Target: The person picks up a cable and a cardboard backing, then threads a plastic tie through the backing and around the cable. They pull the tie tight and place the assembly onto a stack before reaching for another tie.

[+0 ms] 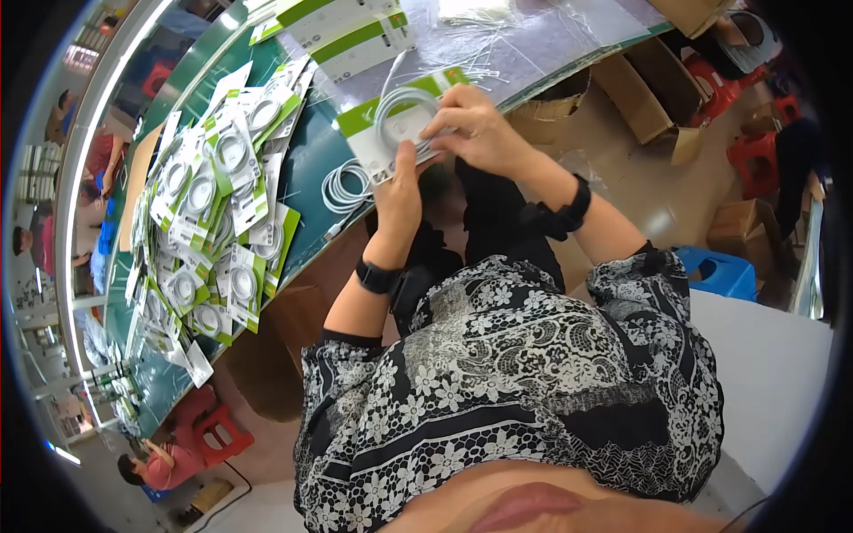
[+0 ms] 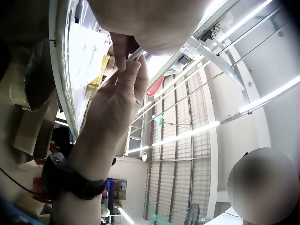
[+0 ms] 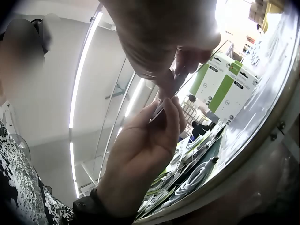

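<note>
A white and green packaging card with a coiled white cable on its face is held above the table's near edge. My left hand grips the card's lower edge, thumb on the front. At the coil's right side my right hand pinches the cable against the card with thumb and fingers. In the right wrist view the left hand and the right fingers meet at the card's thin edge. The right hand also shows in the left wrist view, where the near left hand hides much of the card.
Left of the hands, a loose coiled cable lies on the green table. Beyond it is a large pile of carded cables. Green and white boxes stand at the back, beside thin white strips. Cardboard boxes sit on the floor.
</note>
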### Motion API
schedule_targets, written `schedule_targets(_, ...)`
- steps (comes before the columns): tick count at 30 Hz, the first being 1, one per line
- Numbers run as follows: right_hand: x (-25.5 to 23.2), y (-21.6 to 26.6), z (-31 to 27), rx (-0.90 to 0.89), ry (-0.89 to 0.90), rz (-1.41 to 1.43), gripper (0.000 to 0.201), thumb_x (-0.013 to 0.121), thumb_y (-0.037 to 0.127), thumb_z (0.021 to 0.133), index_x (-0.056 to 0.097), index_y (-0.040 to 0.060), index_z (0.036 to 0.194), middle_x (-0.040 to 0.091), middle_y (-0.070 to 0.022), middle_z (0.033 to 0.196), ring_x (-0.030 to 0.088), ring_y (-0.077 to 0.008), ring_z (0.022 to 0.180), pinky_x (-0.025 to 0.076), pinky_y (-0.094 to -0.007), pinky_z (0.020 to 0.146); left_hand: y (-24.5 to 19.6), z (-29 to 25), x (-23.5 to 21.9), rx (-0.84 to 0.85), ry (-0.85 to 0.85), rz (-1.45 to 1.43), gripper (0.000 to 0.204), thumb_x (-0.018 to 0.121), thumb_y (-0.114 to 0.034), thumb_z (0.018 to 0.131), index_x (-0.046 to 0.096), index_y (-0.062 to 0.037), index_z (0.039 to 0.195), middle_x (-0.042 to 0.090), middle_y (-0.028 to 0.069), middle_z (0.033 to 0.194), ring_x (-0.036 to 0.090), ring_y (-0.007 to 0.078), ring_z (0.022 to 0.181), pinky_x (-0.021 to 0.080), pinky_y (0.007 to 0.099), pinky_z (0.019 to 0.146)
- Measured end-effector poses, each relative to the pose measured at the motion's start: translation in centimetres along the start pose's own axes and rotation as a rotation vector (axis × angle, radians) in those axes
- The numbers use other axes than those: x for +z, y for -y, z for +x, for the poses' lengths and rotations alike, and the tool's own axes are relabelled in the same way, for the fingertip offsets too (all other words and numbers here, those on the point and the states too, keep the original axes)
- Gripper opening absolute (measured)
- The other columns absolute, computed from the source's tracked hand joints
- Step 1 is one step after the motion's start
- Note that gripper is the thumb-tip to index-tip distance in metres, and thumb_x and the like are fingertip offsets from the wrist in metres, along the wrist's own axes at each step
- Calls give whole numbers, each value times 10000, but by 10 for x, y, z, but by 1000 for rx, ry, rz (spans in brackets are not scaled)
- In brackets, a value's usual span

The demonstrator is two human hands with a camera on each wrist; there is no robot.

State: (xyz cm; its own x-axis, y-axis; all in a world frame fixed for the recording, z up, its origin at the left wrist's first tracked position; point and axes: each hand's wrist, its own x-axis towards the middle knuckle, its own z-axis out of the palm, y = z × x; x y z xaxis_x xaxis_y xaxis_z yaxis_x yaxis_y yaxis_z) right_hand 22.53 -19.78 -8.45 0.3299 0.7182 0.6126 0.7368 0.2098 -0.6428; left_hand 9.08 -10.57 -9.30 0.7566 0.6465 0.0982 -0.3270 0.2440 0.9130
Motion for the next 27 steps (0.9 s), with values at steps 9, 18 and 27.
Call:
schedule_targets(9, 29, 11, -15, -26, -116, -37, 243, 755, 101, 686, 682, 134, 916, 550, -43, 880, 531, -224, 887, 422, -325, 794, -13, -21, -31, -89, -98, 95, 371, 451, -115, 974, 356, -21, 1320, 537, 124, 1183, 608, 219, 982, 570, 336, 780)
schedule_targets(18, -68, -143, 1, 393, -336, -268, 160, 631, 87, 801, 639, 55, 958, 630, -115, 856, 603, -273, 763, 484, -358, 694, -20, -18, -47, -125, -145, 54, 375, 474, -130, 970, 374, -24, 1315, 530, 116, 1205, 602, 225, 1014, 572, 359, 796)
schedule_targets(27, -70, -148, 14, 341, -53, -746, 203, 637, 114, 786, 653, 119, 989, 612, -89, 993, 565, -281, 981, 443, -404, 845, -25, -18, -38, -159, -178, 45, 373, 486, -134, 963, 398, -26, 1309, 531, 109, 1215, 600, 215, 1017, 575, 358, 789)
